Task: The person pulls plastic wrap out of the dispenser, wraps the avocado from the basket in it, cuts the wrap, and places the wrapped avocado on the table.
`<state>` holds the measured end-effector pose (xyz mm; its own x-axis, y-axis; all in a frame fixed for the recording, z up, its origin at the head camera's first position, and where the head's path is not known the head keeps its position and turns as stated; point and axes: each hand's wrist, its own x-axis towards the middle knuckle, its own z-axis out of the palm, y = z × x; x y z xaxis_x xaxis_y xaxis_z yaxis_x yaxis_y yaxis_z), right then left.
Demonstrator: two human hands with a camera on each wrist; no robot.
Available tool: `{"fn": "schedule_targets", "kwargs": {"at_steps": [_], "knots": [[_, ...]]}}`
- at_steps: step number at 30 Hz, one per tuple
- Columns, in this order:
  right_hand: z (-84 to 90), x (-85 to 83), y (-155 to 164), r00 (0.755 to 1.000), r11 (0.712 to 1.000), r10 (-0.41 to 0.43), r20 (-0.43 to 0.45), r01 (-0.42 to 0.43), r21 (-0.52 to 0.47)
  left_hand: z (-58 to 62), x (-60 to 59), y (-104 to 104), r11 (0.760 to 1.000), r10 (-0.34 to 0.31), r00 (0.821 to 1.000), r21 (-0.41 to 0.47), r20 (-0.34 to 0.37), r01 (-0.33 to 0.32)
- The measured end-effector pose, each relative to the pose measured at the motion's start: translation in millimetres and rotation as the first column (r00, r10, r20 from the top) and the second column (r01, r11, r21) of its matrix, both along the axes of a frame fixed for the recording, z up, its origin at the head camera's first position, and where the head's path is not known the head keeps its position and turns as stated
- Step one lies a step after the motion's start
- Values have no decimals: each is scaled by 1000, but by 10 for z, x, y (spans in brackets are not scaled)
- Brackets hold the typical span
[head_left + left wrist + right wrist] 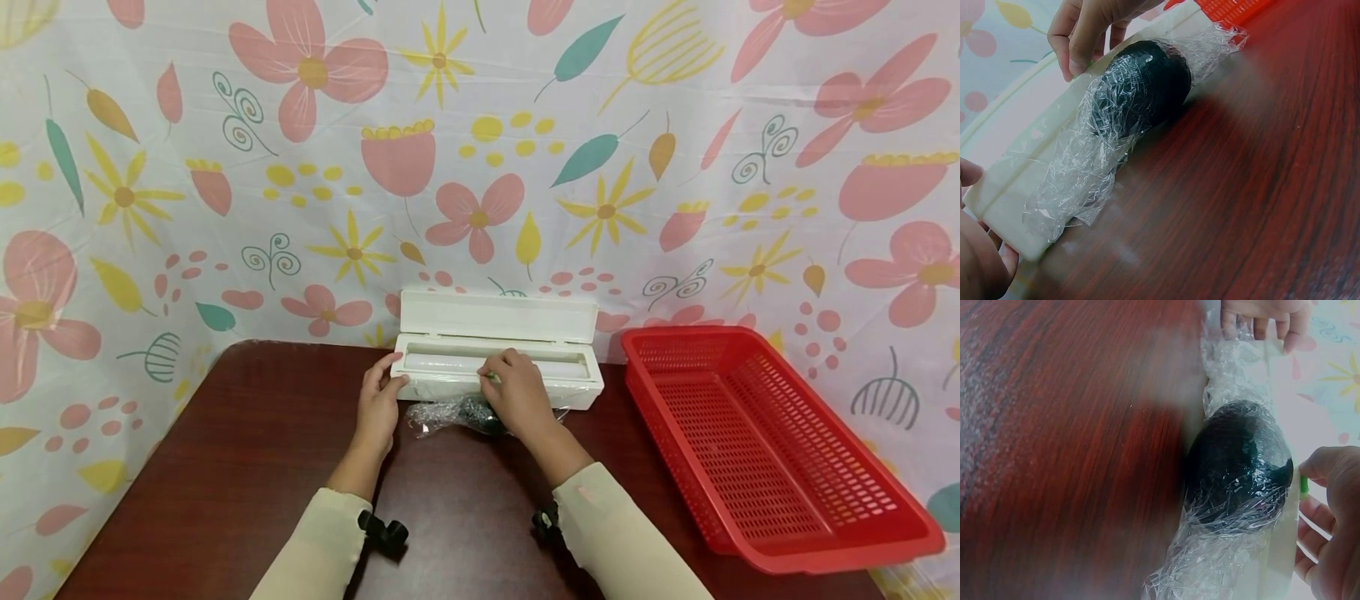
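A white cling film dispenser box stands at the back of the table with its lid raised, and a roll of film lies inside. My left hand grips the box's left end, thumb on the top edge. At the front edge, my right hand pinches a small green slider, mostly hidden by the fingers. Against the box front lies a dark, rounded object wrapped in crumpled clear film; its kind cannot be told. In the right wrist view, film bunches out on both its sides.
A red slotted plastic basket sits to the right on the brown wooden table. Right behind the box hangs a flower-patterned cloth. A black wrist camera is strapped at the left sleeve.
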<state>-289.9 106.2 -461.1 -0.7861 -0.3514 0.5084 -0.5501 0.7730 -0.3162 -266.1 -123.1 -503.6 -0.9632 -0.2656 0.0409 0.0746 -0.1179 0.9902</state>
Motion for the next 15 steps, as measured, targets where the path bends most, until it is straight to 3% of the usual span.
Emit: {"fn": "schedule_targets", "kwargs": {"at_steps": [15], "knots": [[1,-4,27,999,1000,-17,27,17,-13,-10,-17,-11,1000,-5,1000,15,12,5]]}}
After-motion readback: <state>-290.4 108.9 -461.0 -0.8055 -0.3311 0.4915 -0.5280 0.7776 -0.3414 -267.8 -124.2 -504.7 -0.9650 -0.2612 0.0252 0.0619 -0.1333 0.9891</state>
